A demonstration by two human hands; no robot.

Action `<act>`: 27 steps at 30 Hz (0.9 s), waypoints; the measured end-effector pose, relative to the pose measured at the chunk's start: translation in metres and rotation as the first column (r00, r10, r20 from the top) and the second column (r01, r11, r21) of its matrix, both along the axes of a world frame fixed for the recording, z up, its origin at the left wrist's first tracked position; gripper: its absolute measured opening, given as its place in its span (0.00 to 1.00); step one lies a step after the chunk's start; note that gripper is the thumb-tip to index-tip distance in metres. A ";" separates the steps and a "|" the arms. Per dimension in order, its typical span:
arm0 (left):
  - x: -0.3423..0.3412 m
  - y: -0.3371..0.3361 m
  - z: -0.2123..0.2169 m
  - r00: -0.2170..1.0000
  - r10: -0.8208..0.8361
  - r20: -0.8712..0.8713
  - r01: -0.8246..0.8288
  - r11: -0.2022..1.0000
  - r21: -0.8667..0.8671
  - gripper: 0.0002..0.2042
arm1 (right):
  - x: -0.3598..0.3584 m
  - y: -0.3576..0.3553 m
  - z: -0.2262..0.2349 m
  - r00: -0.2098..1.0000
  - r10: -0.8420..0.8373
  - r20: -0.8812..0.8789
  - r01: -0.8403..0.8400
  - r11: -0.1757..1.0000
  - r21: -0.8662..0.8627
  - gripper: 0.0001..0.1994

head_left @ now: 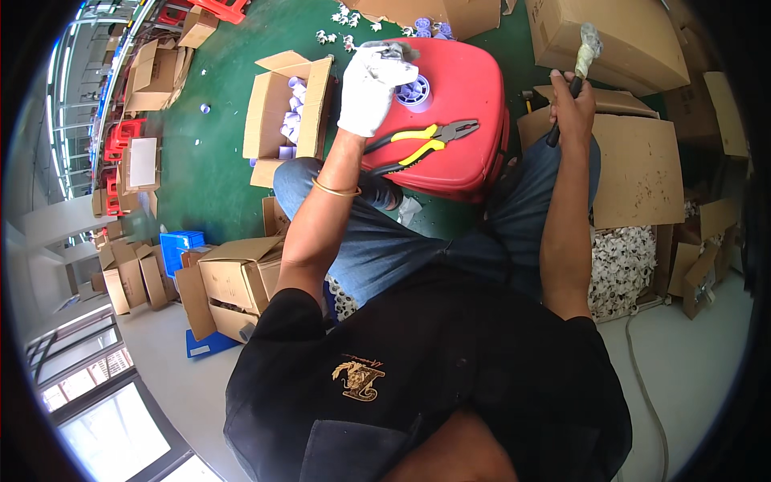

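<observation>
My left hand (pixel 371 90), in a white glove with greyish fingertips, is closed over the far left part of a red stool (pixel 466 72). What its fingers pinch, if anything, is hidden. Just beside it a round purple plastic part (pixel 414 95) with a spoked, ring-like end rests on the seat. Pliers (pixel 430 145) with yellow and black handles lie nearer to me, jaws pointing right. My bare right hand (pixel 572 108) is raised right of the stool, wrapped round the black handle of a hammer-like tool (pixel 589 50). Its upper end is wrapped in pale, shiny film.
An open carton of purple parts (pixel 293 112) stands left of the stool. White pieces (pixel 348 42) and purple parts (pixel 434 29) lie beyond it on the green floor. Cartons (pixel 610 40) crowd the right, one filled with small white pieces (pixel 622 269).
</observation>
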State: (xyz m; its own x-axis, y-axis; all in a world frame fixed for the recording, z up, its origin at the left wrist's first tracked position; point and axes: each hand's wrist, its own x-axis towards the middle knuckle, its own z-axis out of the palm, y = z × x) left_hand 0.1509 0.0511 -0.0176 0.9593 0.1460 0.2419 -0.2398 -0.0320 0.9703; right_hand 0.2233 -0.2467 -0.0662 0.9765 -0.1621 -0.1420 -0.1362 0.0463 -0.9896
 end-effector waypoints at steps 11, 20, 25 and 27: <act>-0.024 -0.006 0.002 0.977 -0.209 -0.041 0.213 0.951 0.223 0.18 | -0.010 0.001 0.013 0.983 0.101 0.150 -0.112 0.991 0.067 0.15; -0.012 0.015 -0.051 0.960 -0.266 0.088 0.271 0.961 -0.052 0.19 | -0.067 0.016 0.099 0.679 0.632 0.373 -0.359 0.730 -0.582 0.12; -0.020 -0.001 -0.023 0.974 -0.226 0.033 0.227 0.943 -0.244 0.14 | -0.100 0.037 0.191 0.670 0.605 0.431 -0.298 0.751 -0.589 0.12; -0.025 0.001 -0.027 0.981 -0.194 0.029 0.196 0.969 -0.149 0.14 | -0.099 0.045 0.187 0.657 0.679 0.328 -0.298 0.633 -0.714 0.18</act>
State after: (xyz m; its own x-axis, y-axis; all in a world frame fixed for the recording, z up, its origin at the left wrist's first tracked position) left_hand 0.1263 0.0523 -0.0447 0.9694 -0.0078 0.2453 -0.2408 0.1628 0.9568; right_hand 0.1239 -0.2013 0.1212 0.7882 0.5076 0.3478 0.5819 -0.4310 -0.6897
